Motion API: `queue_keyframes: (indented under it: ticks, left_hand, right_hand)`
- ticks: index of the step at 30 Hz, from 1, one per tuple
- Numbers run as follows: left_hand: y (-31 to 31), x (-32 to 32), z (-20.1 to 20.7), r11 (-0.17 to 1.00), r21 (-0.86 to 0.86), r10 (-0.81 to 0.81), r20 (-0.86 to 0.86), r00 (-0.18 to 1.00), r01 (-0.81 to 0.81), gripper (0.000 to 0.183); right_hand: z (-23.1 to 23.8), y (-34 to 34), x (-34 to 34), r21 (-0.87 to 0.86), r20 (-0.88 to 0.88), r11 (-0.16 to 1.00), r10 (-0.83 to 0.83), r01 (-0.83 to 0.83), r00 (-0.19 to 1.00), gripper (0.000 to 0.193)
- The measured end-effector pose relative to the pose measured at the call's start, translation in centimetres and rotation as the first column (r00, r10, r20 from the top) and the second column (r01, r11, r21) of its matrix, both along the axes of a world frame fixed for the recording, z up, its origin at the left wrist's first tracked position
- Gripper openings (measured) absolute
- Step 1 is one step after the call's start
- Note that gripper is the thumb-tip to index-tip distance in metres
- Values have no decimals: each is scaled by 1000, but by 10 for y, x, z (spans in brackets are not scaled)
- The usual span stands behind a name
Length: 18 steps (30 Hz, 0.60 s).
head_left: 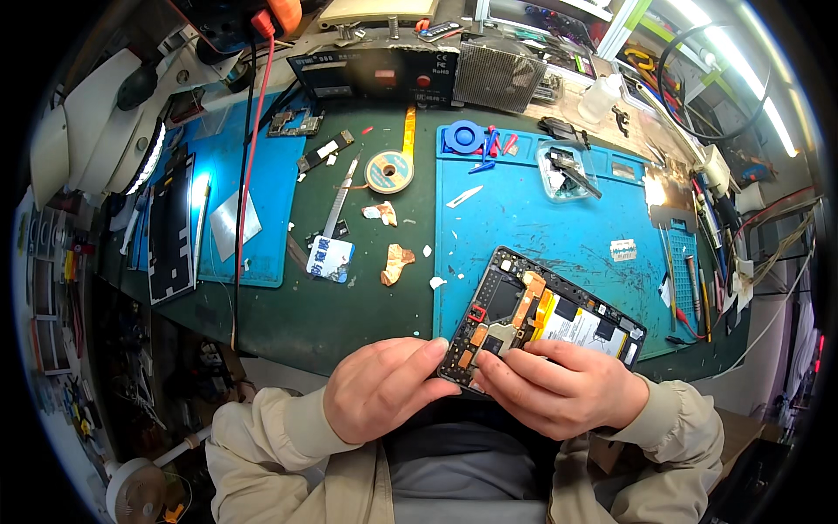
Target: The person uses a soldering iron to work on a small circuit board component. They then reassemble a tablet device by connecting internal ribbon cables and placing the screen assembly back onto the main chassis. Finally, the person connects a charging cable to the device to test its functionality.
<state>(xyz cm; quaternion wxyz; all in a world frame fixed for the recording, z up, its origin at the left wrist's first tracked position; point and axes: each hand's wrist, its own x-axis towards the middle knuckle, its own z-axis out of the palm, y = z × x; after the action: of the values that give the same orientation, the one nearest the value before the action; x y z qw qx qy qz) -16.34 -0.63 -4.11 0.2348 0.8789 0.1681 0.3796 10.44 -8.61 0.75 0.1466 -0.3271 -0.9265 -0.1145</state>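
Observation:
An opened tablet-like device (524, 301) lies tilted in front of me, its inside facing up. It shows a white-labelled battery (572, 330), an orange flex cable (543, 312) and copper-coloured strips. My left hand (384, 384) is closed on the device's left edge, thumb on top near the lower left corner. Over the lower part of the device sits my right hand (563, 384), its fingers curled and fingertips together near the dark chip area (496, 342). What those fingertips hold, if anything, is hidden.
Beyond the device, the blue mat (515, 227) holds a clear plastic box (566, 172) of small parts and a blade (623, 251). On the green surface lie a tape roll (389, 172), a knife (339, 205) and copper foil scraps (396, 265). A red cable (254, 148) hangs left.

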Motion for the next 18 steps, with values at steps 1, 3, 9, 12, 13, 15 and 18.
queue_keyframes:
  ticks: [1,3,9,12,13,15,18]
  left_hand:
    - [0,0,-1,1000,-13,2,-4,1000,-2,70]
    - [0,0,0,1000,0,1,-4,1000,-1,70]
    - [2,-3,0,999,11,-42,-43,998,42,61]
    - [7,2,8,995,58,-83,-56,995,86,51]
    - [7,3,9,992,82,-94,-52,994,98,48]
    - [5,3,9,994,65,-82,-50,995,85,46]
    - [5,3,7,995,57,-74,-47,996,77,46]
  right_hand:
    - [-1,0,0,-2,-9,1000,-3,3,1000,34]
    - [-2,-1,1,-15,-22,1000,-3,2,1000,34]
    - [7,-2,1,-168,-79,985,-50,37,996,31]
    - [7,-7,2,-200,-98,977,-89,68,991,31]
    - [8,-8,0,-205,-103,975,-103,80,989,31]
    - [10,-9,-1,-211,-98,973,-115,92,988,32]
    - [12,-11,-2,-210,-66,971,-130,114,989,33]
